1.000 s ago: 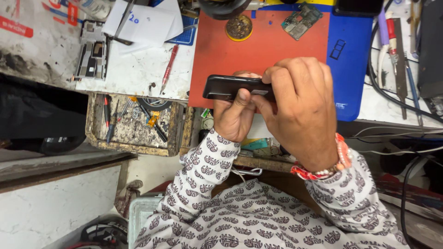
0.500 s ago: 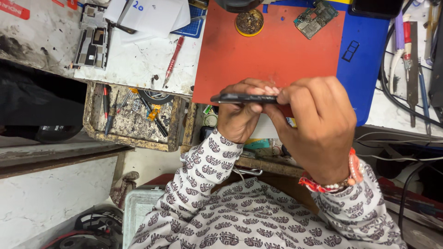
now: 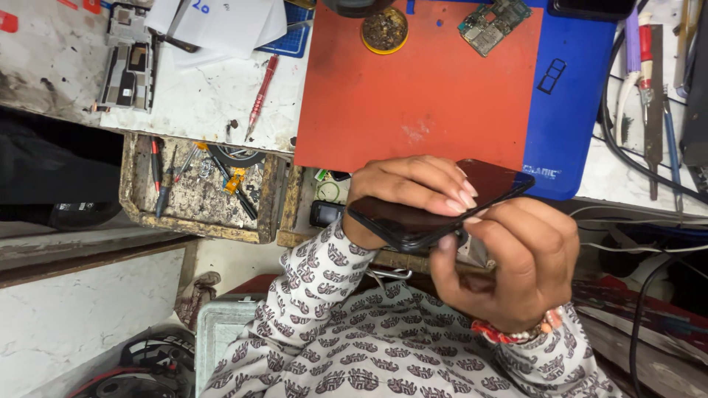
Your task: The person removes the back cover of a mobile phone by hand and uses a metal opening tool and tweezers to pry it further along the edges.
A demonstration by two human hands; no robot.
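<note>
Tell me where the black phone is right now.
In the head view the black phone is held in both hands, left hand over it and right hand beneath, just below the red mat, right of centre.

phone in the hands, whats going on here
A person holds a dark phone in both hands above the near edge of a cluttered repair bench. The left hand lies over its top with the fingers across the glass, and the right hand grips it from below at the near edge. The phone is tilted, off the bench. Behind it lies an orange mat with a small circuit board and a round tin at its far end. A tray of tools sits to the left.
</note>
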